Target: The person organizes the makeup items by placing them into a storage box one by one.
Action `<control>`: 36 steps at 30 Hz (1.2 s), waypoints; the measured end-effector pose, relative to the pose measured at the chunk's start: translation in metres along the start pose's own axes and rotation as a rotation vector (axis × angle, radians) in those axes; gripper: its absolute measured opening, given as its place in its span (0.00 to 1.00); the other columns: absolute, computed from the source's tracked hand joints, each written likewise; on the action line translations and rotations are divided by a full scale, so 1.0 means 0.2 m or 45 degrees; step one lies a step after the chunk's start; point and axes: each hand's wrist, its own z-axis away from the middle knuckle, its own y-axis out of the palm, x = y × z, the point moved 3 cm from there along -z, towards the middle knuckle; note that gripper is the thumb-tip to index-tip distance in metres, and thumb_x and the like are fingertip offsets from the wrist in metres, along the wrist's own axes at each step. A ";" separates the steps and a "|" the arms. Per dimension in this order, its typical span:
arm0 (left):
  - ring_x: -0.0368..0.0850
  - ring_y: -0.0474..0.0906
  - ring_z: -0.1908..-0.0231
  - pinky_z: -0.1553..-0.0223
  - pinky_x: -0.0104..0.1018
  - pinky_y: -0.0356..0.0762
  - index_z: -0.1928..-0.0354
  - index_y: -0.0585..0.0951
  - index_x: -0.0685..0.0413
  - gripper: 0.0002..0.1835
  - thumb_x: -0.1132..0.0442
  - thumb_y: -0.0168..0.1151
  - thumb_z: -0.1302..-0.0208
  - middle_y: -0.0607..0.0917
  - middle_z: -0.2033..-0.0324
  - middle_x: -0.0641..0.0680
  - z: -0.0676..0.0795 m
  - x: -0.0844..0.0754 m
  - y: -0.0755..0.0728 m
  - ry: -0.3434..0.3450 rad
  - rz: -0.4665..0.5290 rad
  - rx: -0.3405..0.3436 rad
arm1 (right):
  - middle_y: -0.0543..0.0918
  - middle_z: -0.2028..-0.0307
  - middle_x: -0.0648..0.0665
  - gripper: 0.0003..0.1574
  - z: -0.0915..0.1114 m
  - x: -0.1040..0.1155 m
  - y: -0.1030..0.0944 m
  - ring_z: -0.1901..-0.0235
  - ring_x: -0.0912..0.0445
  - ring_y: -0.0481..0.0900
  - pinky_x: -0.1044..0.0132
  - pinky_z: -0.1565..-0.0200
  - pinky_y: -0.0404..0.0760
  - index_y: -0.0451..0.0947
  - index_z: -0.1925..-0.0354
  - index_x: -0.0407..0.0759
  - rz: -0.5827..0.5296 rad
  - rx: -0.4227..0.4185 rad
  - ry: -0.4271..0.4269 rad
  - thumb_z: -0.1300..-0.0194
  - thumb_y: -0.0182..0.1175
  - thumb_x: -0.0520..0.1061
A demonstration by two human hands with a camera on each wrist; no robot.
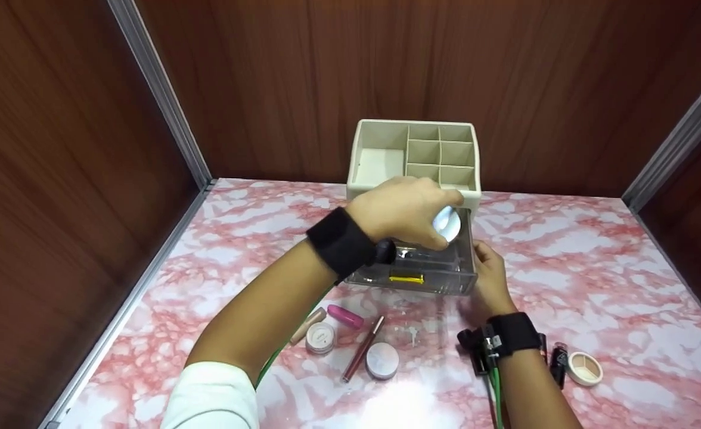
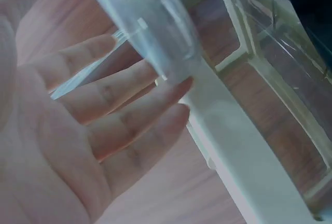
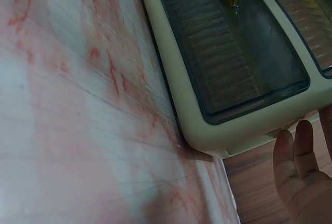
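Note:
A cream cosmetics organizer point(image 1: 473, 199) stands near the back wall, its clear upper drawer point(image 1: 446, 281) with a gold handle pulled out toward me. Over that drawer my left hand point(image 1: 407, 205) pinches a round, pale translucent cosmetic container point(image 1: 447, 224) between thumb and fingers. The left wrist view shows the container point(image 2: 150, 27) edge-on, tilted, close to the fingertips point(image 2: 184, 112). My right hand point(image 1: 492, 274) is at the organizer's right side. In the right wrist view its slightly bent fingers point(image 3: 302, 149) touch the side wall behind the drawer fronts.
On the pink marbled table lie a pink tube point(image 1: 345, 316), a beige tube point(image 1: 306, 328), a small jar point(image 1: 320, 338), a lip gloss point(image 1: 363, 348) and a round compact point(image 1: 382, 360). Right of my wrist are a black tube point(image 1: 558, 364) and a round three-section palette point(image 1: 585, 368).

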 end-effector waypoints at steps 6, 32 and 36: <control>0.42 0.76 0.65 0.64 0.40 0.74 0.55 0.79 0.43 0.19 0.48 0.66 0.49 0.81 0.63 0.44 -0.08 -0.04 0.01 -0.017 -0.064 0.154 | 0.79 0.61 0.37 0.28 -0.01 0.01 0.00 0.67 0.52 0.80 0.61 0.66 0.83 0.74 0.50 0.30 -0.097 -0.010 0.040 0.36 0.65 0.51; 0.39 0.82 0.76 0.71 0.37 0.77 0.66 0.80 0.44 0.13 0.45 0.65 0.45 0.85 0.74 0.45 -0.09 -0.07 0.10 -0.245 0.008 0.574 | 0.80 0.61 0.36 0.26 -0.01 0.01 0.07 0.67 0.49 0.81 0.59 0.63 0.83 0.77 0.52 0.31 0.010 -0.021 0.009 0.35 0.65 0.52; 0.39 0.80 0.73 0.71 0.37 0.76 0.67 0.81 0.45 0.12 0.46 0.64 0.45 0.84 0.70 0.45 -0.10 -0.08 0.11 -0.237 -0.040 0.556 | 0.79 0.60 0.36 0.29 -0.01 0.01 0.07 0.66 0.49 0.81 0.59 0.63 0.83 0.75 0.51 0.30 -0.077 -0.020 0.039 0.38 0.67 0.53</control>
